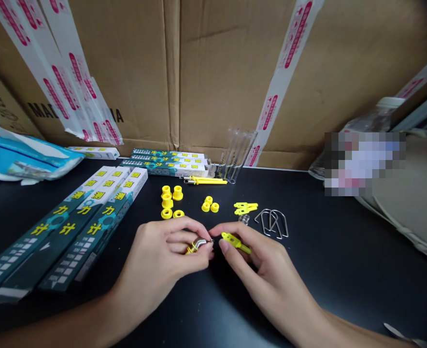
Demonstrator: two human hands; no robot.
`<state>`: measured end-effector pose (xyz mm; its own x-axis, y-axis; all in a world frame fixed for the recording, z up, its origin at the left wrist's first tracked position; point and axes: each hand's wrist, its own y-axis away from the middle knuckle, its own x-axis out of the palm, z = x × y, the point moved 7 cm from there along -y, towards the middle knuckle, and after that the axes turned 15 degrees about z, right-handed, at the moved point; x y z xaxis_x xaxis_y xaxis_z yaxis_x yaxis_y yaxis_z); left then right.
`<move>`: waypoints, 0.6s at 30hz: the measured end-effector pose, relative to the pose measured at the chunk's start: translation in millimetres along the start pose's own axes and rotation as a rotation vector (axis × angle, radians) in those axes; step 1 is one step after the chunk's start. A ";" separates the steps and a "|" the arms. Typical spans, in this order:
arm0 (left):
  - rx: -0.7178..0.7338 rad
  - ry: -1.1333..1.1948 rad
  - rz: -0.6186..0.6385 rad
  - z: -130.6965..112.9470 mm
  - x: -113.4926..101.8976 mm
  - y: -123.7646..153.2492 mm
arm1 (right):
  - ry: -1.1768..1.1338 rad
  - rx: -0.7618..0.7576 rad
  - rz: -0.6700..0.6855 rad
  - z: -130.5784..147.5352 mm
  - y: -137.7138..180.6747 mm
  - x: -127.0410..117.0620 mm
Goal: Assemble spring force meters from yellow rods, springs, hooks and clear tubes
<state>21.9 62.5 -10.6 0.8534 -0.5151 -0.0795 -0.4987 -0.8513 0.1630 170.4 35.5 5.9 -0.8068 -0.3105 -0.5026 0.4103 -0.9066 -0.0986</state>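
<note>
Low over the black table, my left hand (155,251) pinches a small metal spring (200,243) with a yellow plastic bit at its lower end. Thumb and forefinger meet at the spring's hooked tip. Close beside it, my right hand (267,263) grips a flat yellow plastic piece (231,239) with holes, its stem pointing right. A narrow gap lies between this piece and the spring. Just beyond my hands are yellow flanged caps (177,193), small yellow plugs (208,199), two more yellow pieces (245,208), loose springs (244,219) and bent wire hooks (272,222).
Long printed boxes (101,208) lie at the left, with more boxes (170,163) at the back. Clear tubes (238,154) stand near yellow rods (208,181). A blue packet (32,153) lies far left; a grey bag (409,193) sits right. A large carton (213,72) walls off the back.
</note>
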 end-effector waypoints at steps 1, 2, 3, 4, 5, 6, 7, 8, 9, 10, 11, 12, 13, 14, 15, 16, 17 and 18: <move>-0.003 -0.001 -0.005 0.1 -0.4 0.1 | 0.002 -0.008 -0.006 0.5 0.6 -0.3; -0.005 -0.003 -0.009 0.1 -0.8 0.1 | 0.004 -0.015 -0.009 1.1 1.2 -0.5; -0.006 -0.006 -0.012 0.1 -1.1 0.1 | 0.007 -0.020 -0.011 1.7 1.7 -0.8; -0.006 -0.009 -0.016 0.0 -1.5 0.2 | 0.010 -0.026 -0.009 2.3 2.1 -1.1; -0.005 -0.012 -0.018 0.0 -1.7 0.3 | 0.017 -0.029 -0.004 2.8 2.2 -1.3; -0.002 -0.015 -0.020 -0.1 -1.8 0.4 | 0.031 -0.033 0.001 3.4 2.3 -1.7; 0.002 -0.013 -0.017 -0.1 -1.6 0.4 | 0.051 -0.037 0.003 3.9 2.3 -2.3; 0.004 -0.001 -0.009 0.1 -1.0 0.4 | 0.073 -0.042 0.003 4.4 2.3 -3.1; 0.003 0.022 0.001 0.7 -0.1 0.3 | 0.095 -0.042 0.000 4.4 2.2 -4.0; -0.001 0.052 0.016 1.6 1.1 0.0 | 0.112 -0.043 -0.004 4.3 2.2 -5.0; -0.009 0.083 0.035 2.5 2.6 -0.3 | 0.116 -0.039 -0.007 3.6 2.0 -5.9; -0.017 0.106 0.052 3.3 4.0 -0.7 | 0.107 -0.035 -0.005 2.6 1.7 -6.4; -0.024 0.118 0.073 3.6 5.3 -1.1 | 0.091 -0.027 0.004 1.4 1.4 -6.4; -0.027 0.116 0.091 3.5 6.3 -1.5 | 0.072 -0.018 0.014 0.3 1.0 -6.2; -0.025 0.107 0.109 3.0 6.9 -1.8 | 0.057 -0.011 0.024 -0.5 0.7 -5.9; -0.018 0.095 0.126 2.2 7.2 -2.1 | 0.046 -0.005 0.031 -0.9 0.6 -5.6; -0.007 0.081 0.137 1.1 6.9 -2.4 | 0.043 0.000 0.034 -1.2 0.7 -5.7; 0.006 0.070 0.146 0.0 6.4 -2.7 | 0.044 0.004 0.033 -1.3 0.9 -5.9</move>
<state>28.7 61.5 -11.5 0.7800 -0.6257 0.0132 -0.6191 -0.7685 0.1617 176.0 36.8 7.7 -0.7734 -0.3272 -0.5429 0.4346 -0.8972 -0.0784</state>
